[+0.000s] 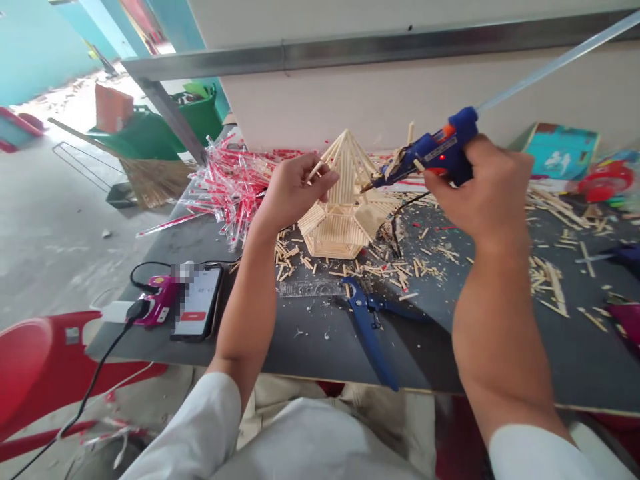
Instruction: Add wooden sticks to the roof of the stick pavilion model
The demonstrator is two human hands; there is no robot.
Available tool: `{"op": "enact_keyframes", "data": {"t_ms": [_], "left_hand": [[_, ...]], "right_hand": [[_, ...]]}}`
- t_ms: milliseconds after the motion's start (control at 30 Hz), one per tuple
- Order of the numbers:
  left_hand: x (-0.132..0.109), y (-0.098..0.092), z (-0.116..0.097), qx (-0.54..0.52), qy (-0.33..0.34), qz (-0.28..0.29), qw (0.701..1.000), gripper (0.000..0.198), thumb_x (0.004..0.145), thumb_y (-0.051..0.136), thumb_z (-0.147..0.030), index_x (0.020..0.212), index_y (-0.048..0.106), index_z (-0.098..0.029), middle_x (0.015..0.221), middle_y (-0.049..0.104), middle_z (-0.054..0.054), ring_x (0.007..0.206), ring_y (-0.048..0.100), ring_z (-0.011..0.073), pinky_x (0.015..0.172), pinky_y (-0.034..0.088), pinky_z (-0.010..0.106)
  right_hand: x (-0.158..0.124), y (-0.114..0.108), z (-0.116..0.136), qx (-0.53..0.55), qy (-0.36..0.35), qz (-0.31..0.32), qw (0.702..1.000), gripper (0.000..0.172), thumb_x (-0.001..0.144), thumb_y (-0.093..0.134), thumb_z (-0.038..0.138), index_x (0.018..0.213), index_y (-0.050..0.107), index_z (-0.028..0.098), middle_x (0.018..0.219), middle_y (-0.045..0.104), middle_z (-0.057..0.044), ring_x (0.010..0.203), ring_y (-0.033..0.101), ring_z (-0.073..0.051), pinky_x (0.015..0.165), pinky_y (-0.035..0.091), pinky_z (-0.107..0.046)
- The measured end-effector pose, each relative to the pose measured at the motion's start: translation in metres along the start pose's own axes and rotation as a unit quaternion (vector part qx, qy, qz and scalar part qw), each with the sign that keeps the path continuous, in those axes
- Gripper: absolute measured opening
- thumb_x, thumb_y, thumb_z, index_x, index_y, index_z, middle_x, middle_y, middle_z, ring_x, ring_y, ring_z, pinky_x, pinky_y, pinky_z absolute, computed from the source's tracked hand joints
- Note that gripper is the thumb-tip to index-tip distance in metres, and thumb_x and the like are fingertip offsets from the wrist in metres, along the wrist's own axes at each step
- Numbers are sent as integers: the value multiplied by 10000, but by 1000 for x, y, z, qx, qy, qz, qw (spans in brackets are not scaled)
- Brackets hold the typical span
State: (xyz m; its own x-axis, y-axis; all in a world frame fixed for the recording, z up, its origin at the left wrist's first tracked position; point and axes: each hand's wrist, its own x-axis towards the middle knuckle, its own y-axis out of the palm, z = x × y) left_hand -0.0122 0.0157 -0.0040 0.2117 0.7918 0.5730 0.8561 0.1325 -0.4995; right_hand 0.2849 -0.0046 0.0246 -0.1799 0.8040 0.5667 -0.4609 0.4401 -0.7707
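Note:
A small house-like model (334, 230) built of thin wooden sticks stands on the dark table, its peaked frame rising in the middle. My left hand (303, 183) is at the left side of the peak, fingers pinched around a thin wooden stick (316, 172). In my right hand (493, 190) is a blue glue gun (435, 152), with a long clear glue stick (555, 65) out of its back end. A small red light glows on its body. The nozzle points down and left, close to the right side of the peak; whether it touches cannot be made out.
Blue cutters (367, 333) and a clear ruler (313, 288) lie in front of the model. A phone (199, 303) and a pink power strip (159, 300) sit at left. Plastic wrappers (230, 183) pile up behind. Stick offcuts (407, 270) litter the table. A red chair (45, 360) stands left.

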Motion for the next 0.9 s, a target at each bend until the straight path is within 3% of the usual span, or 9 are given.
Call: {"op": "enact_keyframes", "data": {"t_ms": [300,667,900], "left_hand": [[4,-1,-5,-35,0,7,999,143,909,695,-282,787,655,-217,620,654,-12,563,577,114,564,457,303],[2,-3,-1,-60,-13,9,998,178,921,716,-301,778,654,-213,623,657,-7,562,582,110,544,440,273],[2,-3,-4,-62,-17,12,998,188,930,717,-303,780,649,-211,622,645,-10,586,604,118,601,490,279]], "right_hand": [[1,17,-9,-52,-10,-29,998,449,909,617,389,1318,623,204,1064,744,-147,1027,695,-376,902,532,-483],[1,21,-12,-55,-44,-27,997,418,938,590,379,1332,602,242,1108,736,-137,1053,696,-368,886,547,-469],[0,20,-13,-47,-46,-35,997,452,944,590,371,1382,573,262,1122,737,-127,1061,702,-366,904,549,-483]]}}
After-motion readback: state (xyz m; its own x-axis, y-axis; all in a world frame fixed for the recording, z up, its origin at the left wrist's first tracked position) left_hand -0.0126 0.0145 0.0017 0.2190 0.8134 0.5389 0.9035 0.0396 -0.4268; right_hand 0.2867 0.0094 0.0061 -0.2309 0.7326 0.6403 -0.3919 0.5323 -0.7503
